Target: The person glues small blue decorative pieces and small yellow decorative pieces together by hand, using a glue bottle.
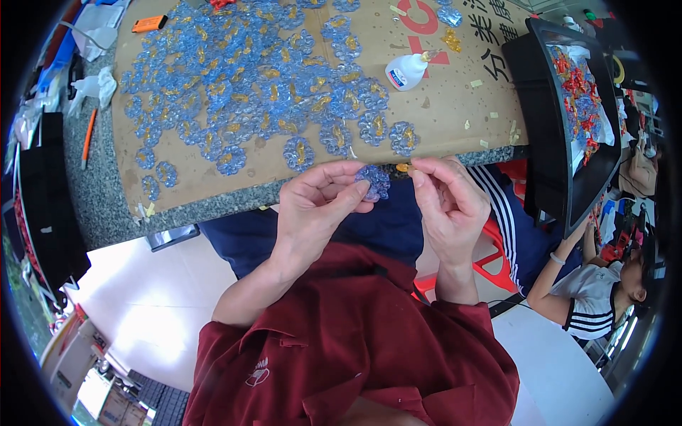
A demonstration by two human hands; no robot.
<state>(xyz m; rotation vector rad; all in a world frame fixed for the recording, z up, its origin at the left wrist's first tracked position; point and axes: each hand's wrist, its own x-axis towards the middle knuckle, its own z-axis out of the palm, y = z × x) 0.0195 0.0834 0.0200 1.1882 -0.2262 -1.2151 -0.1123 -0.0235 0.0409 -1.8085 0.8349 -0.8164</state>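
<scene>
Near the table's front edge, my left hand [317, 202] pinches a clear blue-violet flower-shaped piece [373, 182] between thumb and fingers. Just to its right, my right hand [452, 199] holds a small amber-yellow piece [403, 167] at its fingertips, apart from the blue one. On the brown cardboard [440, 117] beyond my hands lie many similar blue flower pieces [299, 153], most with a yellow piece at their middle. A white glue bottle [406, 72] with a narrow tip stands beyond my right hand. A few loose yellow pieces [451, 40] lie farther back.
On the right stands a black bin [543, 135] holding red and blue pieces. An orange lighter [150, 24] lies at the back left, and an orange pencil-like tool [89, 138] at the left. Another person [593, 295] sits at the far right, arms raised by the bin.
</scene>
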